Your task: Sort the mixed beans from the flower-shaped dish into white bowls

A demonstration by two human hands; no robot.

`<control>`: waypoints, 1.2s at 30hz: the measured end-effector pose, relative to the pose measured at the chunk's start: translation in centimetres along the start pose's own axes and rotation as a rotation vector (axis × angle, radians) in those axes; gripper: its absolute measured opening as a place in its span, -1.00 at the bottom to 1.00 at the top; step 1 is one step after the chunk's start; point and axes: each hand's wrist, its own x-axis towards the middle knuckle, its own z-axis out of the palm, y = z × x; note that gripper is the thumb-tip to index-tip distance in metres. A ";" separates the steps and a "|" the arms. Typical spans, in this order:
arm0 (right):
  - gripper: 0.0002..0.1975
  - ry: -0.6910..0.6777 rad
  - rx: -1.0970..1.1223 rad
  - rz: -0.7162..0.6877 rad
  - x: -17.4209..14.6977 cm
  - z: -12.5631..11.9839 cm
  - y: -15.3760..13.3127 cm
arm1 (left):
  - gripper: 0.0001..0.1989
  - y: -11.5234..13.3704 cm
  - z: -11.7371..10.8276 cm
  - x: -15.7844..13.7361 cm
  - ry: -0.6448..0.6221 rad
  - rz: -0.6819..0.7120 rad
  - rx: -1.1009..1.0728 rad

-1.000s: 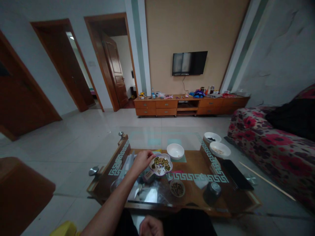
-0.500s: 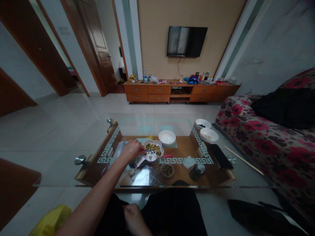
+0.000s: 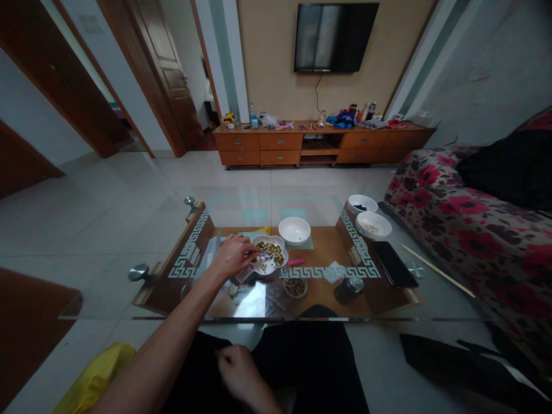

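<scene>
My left hand is closed on a slim purple tool, perhaps tweezers, at the left rim of a white flower-shaped bowl. Green and yellowish beans lie in that bowl, mostly toward its back and right. Down on my lap, my right hand rests with its fingers curled and nothing showing in them. Just behind the flower-shaped bowl stands a white round bowl with a small piece in it. A small bowl of mixed bits sits in front.
At the glass table's right are a bowl with dark pieces, a bowl with pale pieces, a black tablet-like slab and a dark jar. A pink handle lies near the middle. The flowered sofa stands right.
The view has tilted down a little. My left hand stays at the flower-shaped bowl with the purple tool, its tip now farther back among the beans. My right hand remains on my lap.
</scene>
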 end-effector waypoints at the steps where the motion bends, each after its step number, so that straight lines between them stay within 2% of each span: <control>1: -0.54 0.001 -0.012 0.002 0.0 -0.1 -0.2 | -0.79 0.1 0.1 0.1 0.003 0.002 0.003; 8: -0.54 -0.021 -0.001 0.023 -0.1 -0.6 -0.6 | -0.85 1.3 -0.4 0.7 -0.039 0.004 -0.017; 17: -0.57 -0.016 0.007 0.019 -0.1 -0.3 -0.2 | -0.81 2.1 -0.7 0.5 -0.109 -0.029 0.038; 21: -0.56 -0.011 0.009 0.006 -0.1 -0.3 -0.3 | -0.81 2.0 -0.8 0.5 -0.112 -0.050 0.026; 28: -0.54 0.003 0.010 -0.013 0.1 -0.1 -0.1 | -0.82 1.2 -0.6 0.3 -0.041 -0.071 -0.025; 36: -0.55 -0.027 0.030 0.007 -0.1 -0.1 0.0 | -0.82 1.4 -0.5 0.2 -0.102 -0.064 -0.033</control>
